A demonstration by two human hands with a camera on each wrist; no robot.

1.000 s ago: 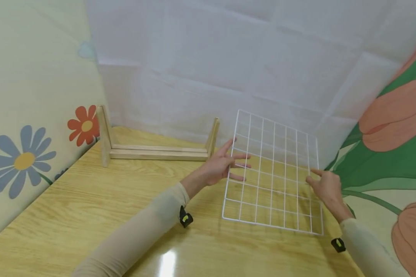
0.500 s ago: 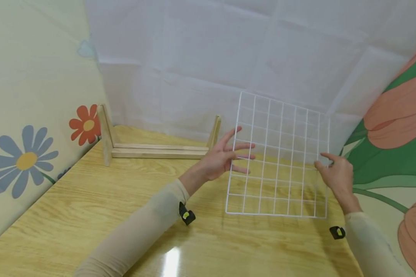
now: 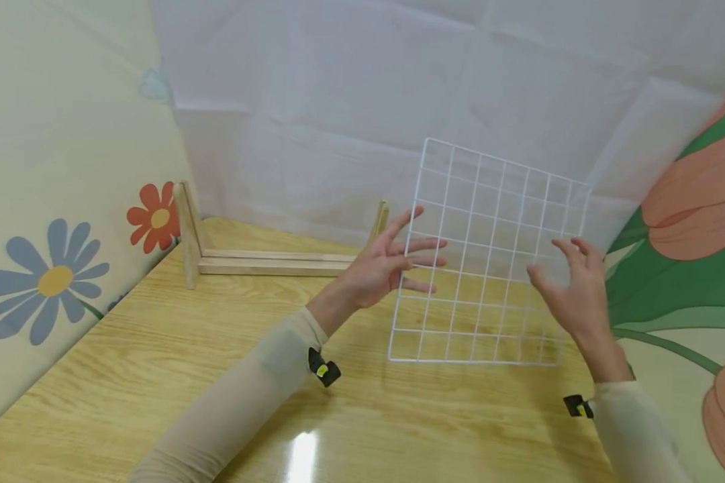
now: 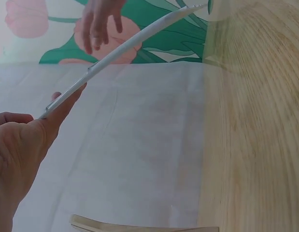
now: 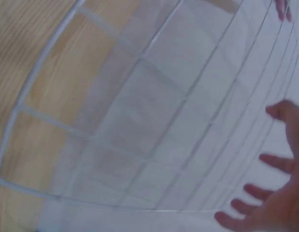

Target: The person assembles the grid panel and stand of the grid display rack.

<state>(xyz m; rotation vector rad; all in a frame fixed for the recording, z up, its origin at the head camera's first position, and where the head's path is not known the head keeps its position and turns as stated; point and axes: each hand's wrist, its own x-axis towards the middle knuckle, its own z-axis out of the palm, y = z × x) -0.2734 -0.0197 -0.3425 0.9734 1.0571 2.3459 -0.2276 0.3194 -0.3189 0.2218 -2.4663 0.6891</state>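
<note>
A white wire grid panel (image 3: 490,247) is raised above the wooden table, tilted, in the head view. My left hand (image 3: 374,272) holds it by its left edge, with the thumb in front and the fingers spread behind the wires. The left wrist view has the panel (image 4: 120,50) nearly edge-on, running up from the left hand (image 4: 23,150). Near the panel's right side is my right hand (image 3: 580,295), its fingers spread and loosely bent. In the right wrist view, the right hand (image 5: 279,193) has nothing in its grasp; whether a fingertip touches the wires is unclear.
A light wooden stand (image 3: 272,267) with two uprights and a long crossbar rests at the back left of the table (image 3: 248,322). Behind hangs a white cloth (image 3: 338,100). Flower-patterned cloths flank the table on the left (image 3: 54,282) and right (image 3: 683,221).
The panel has risen, more of it now standing against the white cloth. My right hand has let go of its right edge and spread its fingers; my left hand keeps its hold.
</note>
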